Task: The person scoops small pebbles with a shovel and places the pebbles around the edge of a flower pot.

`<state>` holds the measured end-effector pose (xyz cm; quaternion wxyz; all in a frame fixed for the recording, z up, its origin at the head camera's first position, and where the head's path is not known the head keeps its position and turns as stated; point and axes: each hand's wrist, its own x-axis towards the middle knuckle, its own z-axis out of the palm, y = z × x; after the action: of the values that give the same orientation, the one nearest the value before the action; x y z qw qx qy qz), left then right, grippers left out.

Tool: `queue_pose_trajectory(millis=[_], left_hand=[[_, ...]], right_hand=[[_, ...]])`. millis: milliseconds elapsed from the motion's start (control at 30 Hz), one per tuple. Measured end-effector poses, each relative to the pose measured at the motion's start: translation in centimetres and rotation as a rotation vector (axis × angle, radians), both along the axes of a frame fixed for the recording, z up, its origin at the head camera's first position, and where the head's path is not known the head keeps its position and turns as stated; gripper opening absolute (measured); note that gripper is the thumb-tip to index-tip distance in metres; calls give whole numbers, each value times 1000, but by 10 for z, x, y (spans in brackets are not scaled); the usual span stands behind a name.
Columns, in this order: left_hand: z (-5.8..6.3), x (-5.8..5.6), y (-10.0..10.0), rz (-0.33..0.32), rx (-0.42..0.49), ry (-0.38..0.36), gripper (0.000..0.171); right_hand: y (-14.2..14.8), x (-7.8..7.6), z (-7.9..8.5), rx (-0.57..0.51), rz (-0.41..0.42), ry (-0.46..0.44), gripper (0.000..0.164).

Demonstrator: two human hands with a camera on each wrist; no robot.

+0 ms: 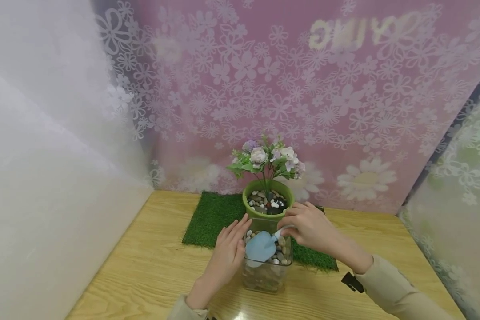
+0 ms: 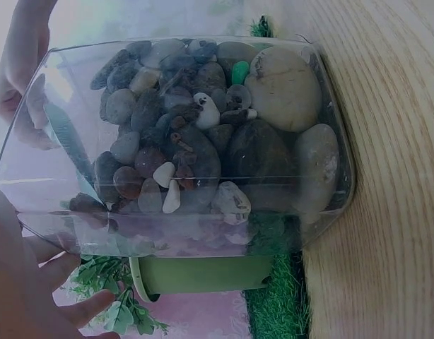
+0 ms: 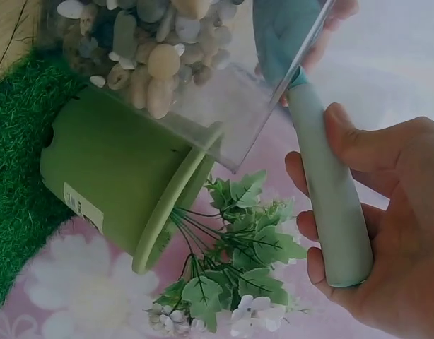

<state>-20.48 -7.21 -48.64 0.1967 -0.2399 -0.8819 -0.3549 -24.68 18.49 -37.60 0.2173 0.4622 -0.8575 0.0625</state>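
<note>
My right hand (image 1: 310, 226) grips the pale handle of a light blue garden trowel (image 1: 260, 246). Its blade slants down inside a clear rectangular container (image 1: 278, 265) of mixed pebbles (image 2: 139, 109), with the tip near the top stones in the left wrist view. My left hand (image 1: 226, 249) lies along the container's left side near the rim, its fingers extended. Right behind the container stands a green flower pot (image 3: 111, 169) with pebbles and artificial flowers (image 1: 266, 158). In the right wrist view, the fingers and thumb wrap the trowel handle (image 3: 330, 191).
Green artificial turf (image 1: 214, 218) lies under the pot on the wooden table (image 1: 144, 266). A pink flowered curtain (image 1: 264, 89) hangs behind the table, with a pale panel (image 1: 64, 155) on the left and a patterned sheet (image 1: 456, 209) on the right.
</note>
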Motion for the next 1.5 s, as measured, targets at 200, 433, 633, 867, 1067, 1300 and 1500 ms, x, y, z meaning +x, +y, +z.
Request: queue_pose_trajectory(millis=[200,433,633,867,1067,1300,1500], left_hand=[[1,0,1,10,-2,0,51],[0,0,1,13,-7,7,51],[0,0,1,9,-5,12,52],[-1,-1,1,11,-8,24,53],[-1,0,2,7,0,33,51],[-1,1,2,10,0,25,49],[-3,0,2,19,-4,39,54]], right_hand=[[-1,5,1,17,-16,-4,10],[0,12,-5,12,-41,14,12],[8,15,-11,-47,-116,-169,9],[16,15,-15,-105,-172,-286,10],[25,16,-20,-202,-200,-337,12],[39,20,-23,-319,-251,-321,15],[52,21,-23,-398,-274,-267,17]])
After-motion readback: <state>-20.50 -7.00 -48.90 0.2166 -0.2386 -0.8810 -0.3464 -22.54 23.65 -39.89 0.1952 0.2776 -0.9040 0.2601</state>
